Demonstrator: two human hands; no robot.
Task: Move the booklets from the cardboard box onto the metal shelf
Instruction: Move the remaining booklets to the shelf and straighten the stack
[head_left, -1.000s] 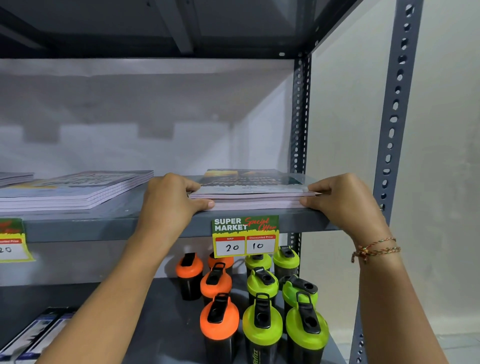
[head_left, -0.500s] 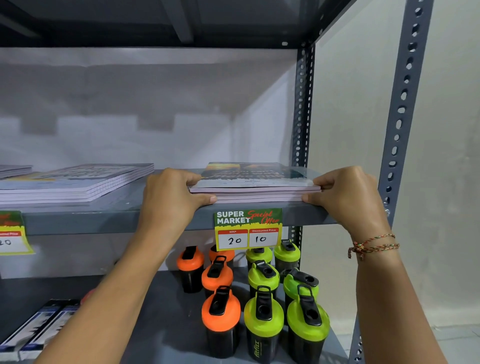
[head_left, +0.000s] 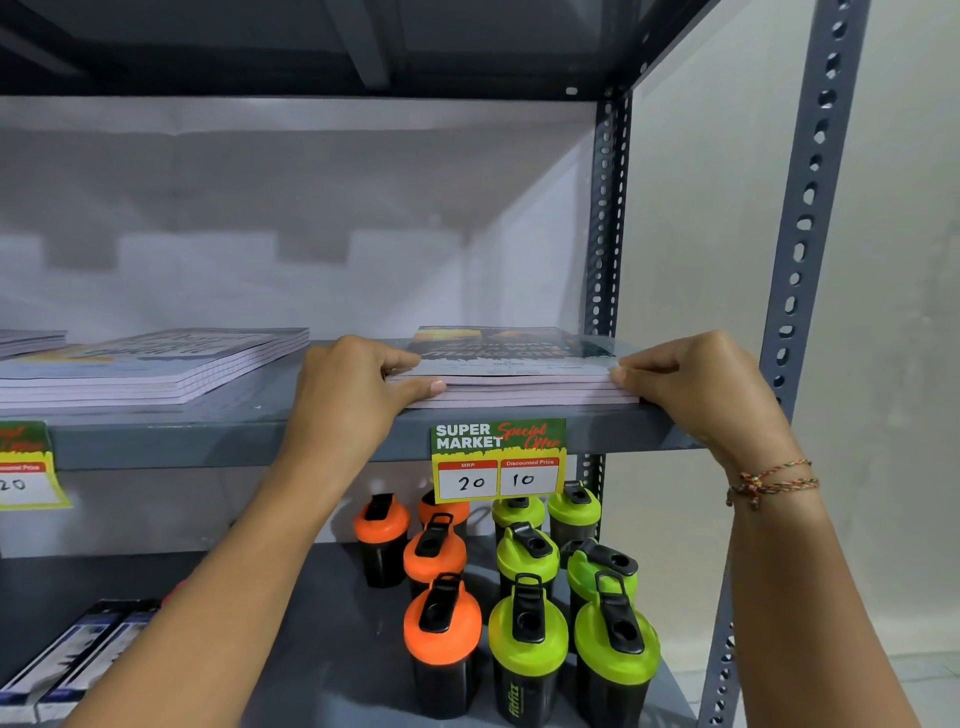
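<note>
A small stack of booklets (head_left: 511, 366) with a dark printed cover lies flat at the right end of the grey metal shelf (head_left: 218, 441). My left hand (head_left: 348, 395) grips the stack's left edge, thumb along its front. My right hand (head_left: 701, 387) holds the stack's right front corner, fingers curled against it. A thicker pile of booklets (head_left: 156, 366) rests further left on the same shelf, and the edge of another pile (head_left: 28, 340) shows at the far left. The cardboard box is out of sight.
Price tags hang on the shelf's front lip (head_left: 498, 460) (head_left: 28, 465). On the shelf below stand orange-lidded (head_left: 441, 629) and green-lidded shaker bottles (head_left: 527, 639), with boxed items (head_left: 67, 660) at the lower left. Perforated uprights (head_left: 800, 249) frame the right side; a wall lies beyond.
The stack has been squared up and sits neater on the shelf. Both hands stay at its two ends, shifted only slightly.
</note>
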